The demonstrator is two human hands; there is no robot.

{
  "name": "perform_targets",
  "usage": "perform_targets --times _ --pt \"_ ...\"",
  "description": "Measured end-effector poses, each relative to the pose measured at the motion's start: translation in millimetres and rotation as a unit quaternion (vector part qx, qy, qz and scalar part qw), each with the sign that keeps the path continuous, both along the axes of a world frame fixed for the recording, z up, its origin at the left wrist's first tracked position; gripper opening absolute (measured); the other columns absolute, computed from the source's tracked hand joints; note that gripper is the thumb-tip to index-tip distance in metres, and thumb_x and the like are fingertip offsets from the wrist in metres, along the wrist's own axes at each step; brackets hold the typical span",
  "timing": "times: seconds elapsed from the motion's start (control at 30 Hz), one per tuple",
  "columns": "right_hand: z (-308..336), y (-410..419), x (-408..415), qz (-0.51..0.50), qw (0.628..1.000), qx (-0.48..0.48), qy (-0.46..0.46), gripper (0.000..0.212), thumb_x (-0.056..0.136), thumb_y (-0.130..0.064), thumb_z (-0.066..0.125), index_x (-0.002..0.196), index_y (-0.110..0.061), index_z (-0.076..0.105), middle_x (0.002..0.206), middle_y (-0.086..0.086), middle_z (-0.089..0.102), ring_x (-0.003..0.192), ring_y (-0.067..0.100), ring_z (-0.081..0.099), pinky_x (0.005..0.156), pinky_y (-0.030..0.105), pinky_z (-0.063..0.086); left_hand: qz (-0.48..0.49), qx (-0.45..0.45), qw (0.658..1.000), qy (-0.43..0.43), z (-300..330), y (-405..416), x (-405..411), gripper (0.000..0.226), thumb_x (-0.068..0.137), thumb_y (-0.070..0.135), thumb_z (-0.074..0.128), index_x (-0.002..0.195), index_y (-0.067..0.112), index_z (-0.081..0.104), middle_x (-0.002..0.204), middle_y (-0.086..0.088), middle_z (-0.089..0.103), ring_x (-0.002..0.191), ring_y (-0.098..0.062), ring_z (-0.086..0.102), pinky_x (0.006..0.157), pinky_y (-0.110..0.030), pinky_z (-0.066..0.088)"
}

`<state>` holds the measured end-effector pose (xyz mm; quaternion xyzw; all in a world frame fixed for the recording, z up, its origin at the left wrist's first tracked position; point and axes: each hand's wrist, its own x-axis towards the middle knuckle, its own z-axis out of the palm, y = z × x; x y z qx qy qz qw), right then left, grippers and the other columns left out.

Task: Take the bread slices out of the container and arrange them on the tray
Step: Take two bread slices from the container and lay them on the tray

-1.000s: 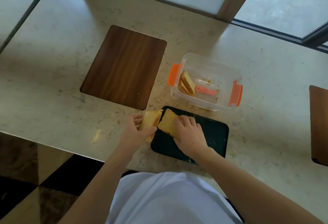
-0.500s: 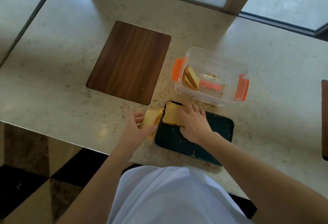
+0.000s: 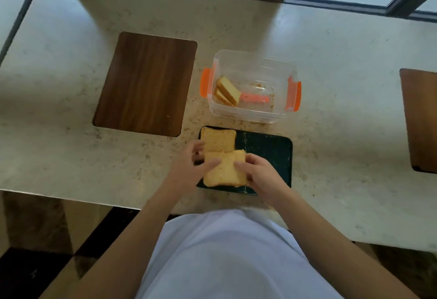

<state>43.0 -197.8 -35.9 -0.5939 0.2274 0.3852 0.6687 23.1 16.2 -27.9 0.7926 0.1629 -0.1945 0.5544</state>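
Note:
A dark tray (image 3: pixel 267 149) lies near the counter's front edge. One bread slice (image 3: pixel 217 139) lies flat in its far left corner. A second bread slice (image 3: pixel 224 168) sits just nearer, at the tray's near left part, overlapping the first one's near edge. My left hand (image 3: pixel 189 168) grips its left side and my right hand (image 3: pixel 260 173) its right side. Behind the tray stands a clear container (image 3: pixel 255 71) with orange clips, holding two more slices (image 3: pixel 225 90) leaning at its left end.
A pink strip (image 3: pixel 255 98) and crumbs lie in the container. A wooden inlay panel (image 3: pixel 146 83) is set in the counter to the left, another (image 3: pixel 421 119) at the right edge. The counter's front edge runs just below the tray.
My right hand left the first slice flat in the tray's far left corner. My left hand brought its slice onto the tray, and both hands now hold it there.

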Motion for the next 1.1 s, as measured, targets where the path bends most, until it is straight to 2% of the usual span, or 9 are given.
perform_targets --times 0.1,0.2,0.43,0.6,0.67,0.8,0.9,1.0,1.1 --pt "-1.7 -2.6 -4.5 -0.030 0.999 -0.023 -0.006 0.025 0.095 -0.018 0.070 0.118 -0.016 0.062 0.112 0.005 0.073 0.102 0.024 0.073 0.092 0.046 0.060 0.107 -0.109 0.979 0.134 -15.0 7.8 0.5 0.033 0.090 0.028 0.075 0.118 0.015 0.063 0.121 -0.010 0.069 0.102 -0.021 0.071 0.084 -0.034 0.061" --pt "-4.9 0.6 -10.3 -0.029 0.994 -0.106 -0.022 0.028 0.092 -0.026 0.074 0.113 -0.014 0.061 0.111 0.009 0.071 0.105 0.027 0.069 0.096 0.050 0.056 0.114 -0.174 0.966 0.153 -23.2 8.6 -5.4 0.022 0.091 0.014 0.073 0.111 0.006 0.071 0.113 -0.016 0.075 0.098 -0.024 0.075 0.077 -0.031 0.061" --pt "-17.1 14.9 -18.4 0.050 0.969 -0.216 -0.110 0.018 0.095 -0.027 0.069 0.110 -0.024 0.061 0.106 -0.005 0.067 0.098 0.012 0.065 0.087 0.033 0.057 0.098 0.006 0.989 0.111 -29.8 1.2 -3.1 0.021 0.094 0.017 0.068 0.111 0.008 0.074 0.106 -0.008 0.074 0.101 -0.025 0.070 0.091 -0.042 0.058" --pt "-22.6 15.0 -18.6 0.139 0.955 -0.240 -0.108 0.021 0.096 -0.028 0.066 0.114 -0.020 0.060 0.107 -0.004 0.066 0.096 0.011 0.063 0.081 0.029 0.054 0.050 0.106 0.991 0.064 -24.7 -8.6 -2.3 0.025 0.096 0.028 0.058 0.088 0.008 0.073 0.077 -0.001 0.065 0.074 -0.016 0.058 0.066 -0.033 0.042" --pt "-24.4 16.4 -19.1 0.171 0.950 -0.244 -0.095 0.025 0.095 -0.028 0.065 0.117 -0.020 0.057 0.108 -0.003 0.064 0.096 0.012 0.061 0.077 0.027 0.052 0.034 0.125 0.990 0.059 -23.7 -10.9 -1.4 0.021 0.096 0.029 0.057 0.076 0.025 0.059 0.070 0.004 0.055 0.065 -0.013 0.051 0.059 -0.031 0.038" --pt "-25.1 20.3 -16.3 0.193 0.943 -0.256 -0.088 0.027 0.093 -0.028 0.064 0.117 -0.022 0.055 0.099 -0.008 0.062 0.086 0.004 0.058 0.066 0.022 0.048 -0.004 0.162 0.985 0.066 -19.8 -12.5 2.4 0.017 0.094 0.030 0.058 0.083 0.034 0.046 0.074 0.011 0.052 0.066 -0.006 0.051 0.061 -0.028 0.043" --pt "-25.0 22.9 -13.0 0.207 0.939 -0.261 -0.087 0.027 0.092 -0.029 0.064 0.117 -0.021 0.056 0.089 -0.013 0.059 0.080 0.002 0.056 0.065 0.021 0.047 -0.048 0.194 0.978 0.066 -17.1 -13.5 4.8 0.022 0.092 0.027 0.058 0.073 0.029 0.047 0.076 -0.004 0.061 0.068 -0.020 0.058 0.069 -0.042 0.051" --pt "-23.6 25.2 -11.6 0.224 0.931 -0.272 -0.097 0.026 0.092 -0.028 0.063 0.116 -0.018 0.059 0.093 -0.004 0.066 0.084 0.011 0.062 0.076 0.034 0.055 -0.090 0.226 0.968 0.068 -17.4 -14.5 5.8 0.030 0.092 0.028 0.055 0.100 0.001 0.067 0.081 -0.017 0.068 0.076 -0.032 0.065 0.070 -0.047 0.053" --pt "-20.4 24.9 -8.3 0.255 0.923 -0.275 -0.089 0.028 0.091 -0.032 0.063 0.114 -0.016 0.061 0.112 0.009 0.069 0.102 0.024 0.065 0.089 0.046 0.055 -0.140 0.252 0.952 0.104 -12.5 -13.4 9.4 0.043 0.094 0.033 0.054 0.119 -0.001 0.062 0.089 -0.013 0.066 0.080 -0.025 0.063 0.075 -0.044 0.055"
